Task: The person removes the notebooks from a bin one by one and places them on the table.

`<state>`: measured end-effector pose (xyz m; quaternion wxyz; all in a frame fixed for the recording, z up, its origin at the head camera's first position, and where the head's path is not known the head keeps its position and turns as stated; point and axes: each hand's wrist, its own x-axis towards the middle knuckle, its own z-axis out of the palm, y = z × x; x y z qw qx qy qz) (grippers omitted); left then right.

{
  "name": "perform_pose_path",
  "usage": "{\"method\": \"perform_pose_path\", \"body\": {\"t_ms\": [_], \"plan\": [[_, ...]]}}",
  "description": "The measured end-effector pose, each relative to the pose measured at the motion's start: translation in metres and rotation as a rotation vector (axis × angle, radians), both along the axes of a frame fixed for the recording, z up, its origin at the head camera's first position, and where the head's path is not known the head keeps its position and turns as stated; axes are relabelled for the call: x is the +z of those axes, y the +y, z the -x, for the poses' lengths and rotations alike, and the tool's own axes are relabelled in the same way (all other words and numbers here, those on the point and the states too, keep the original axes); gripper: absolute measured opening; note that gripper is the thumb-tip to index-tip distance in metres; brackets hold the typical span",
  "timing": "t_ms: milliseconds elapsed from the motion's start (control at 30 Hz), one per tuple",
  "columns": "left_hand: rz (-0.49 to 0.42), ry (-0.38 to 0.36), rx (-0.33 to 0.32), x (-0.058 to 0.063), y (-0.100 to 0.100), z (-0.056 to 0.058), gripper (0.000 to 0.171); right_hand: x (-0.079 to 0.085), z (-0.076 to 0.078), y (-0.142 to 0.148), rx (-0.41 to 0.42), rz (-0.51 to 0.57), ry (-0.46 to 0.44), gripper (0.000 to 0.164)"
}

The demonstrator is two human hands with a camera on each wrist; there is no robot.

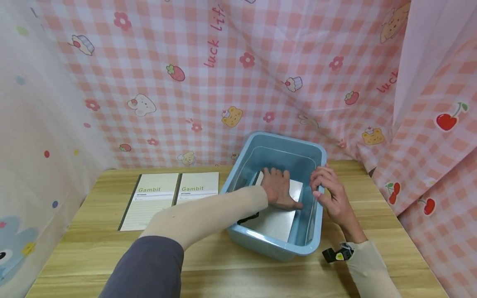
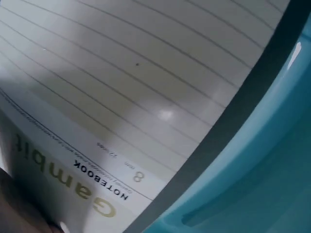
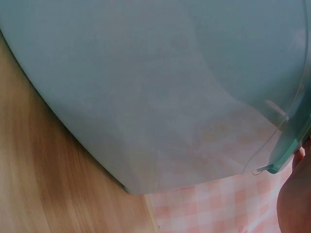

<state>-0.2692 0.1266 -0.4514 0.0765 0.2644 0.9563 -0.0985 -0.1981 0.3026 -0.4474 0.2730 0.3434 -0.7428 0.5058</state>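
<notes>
A light blue plastic bin stands on the table, with a Gambit notebook lying inside it. My left hand reaches into the bin and rests on that notebook, fingers extended and thumb out to the side. In the left wrist view, the ruled cover of the notebook fills most of the picture, its dark spine along the bin wall. With curled fingers, my right hand grips the bin's right rim. The right wrist view shows the bin's outer side close up, the hand at its edge.
Two more Gambit notebooks, one at the left and another beside it, lie on the wooden table. A pink checked curtain hangs right behind the bin. A black wrist camera is strapped at my right wrist.
</notes>
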Motion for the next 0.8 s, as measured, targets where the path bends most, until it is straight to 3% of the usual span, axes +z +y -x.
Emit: {"method": "perform_pose_path", "body": {"t_ms": [233,400,800], "plan": [[-0.038,0.079,-0.066,0.002,-0.002,0.005,0.094,0.0,0.0,0.0,0.003,-0.002,-0.01,0.013],[-0.089,0.098,-0.06,0.01,-0.005,0.003,0.092,-0.001,0.0,0.0,-0.003,0.0,-0.014,0.015],[-0.122,0.128,-0.059,0.039,-0.015,0.012,0.091,-0.002,0.0,-0.001,0.007,0.012,0.002,0.016]]}}
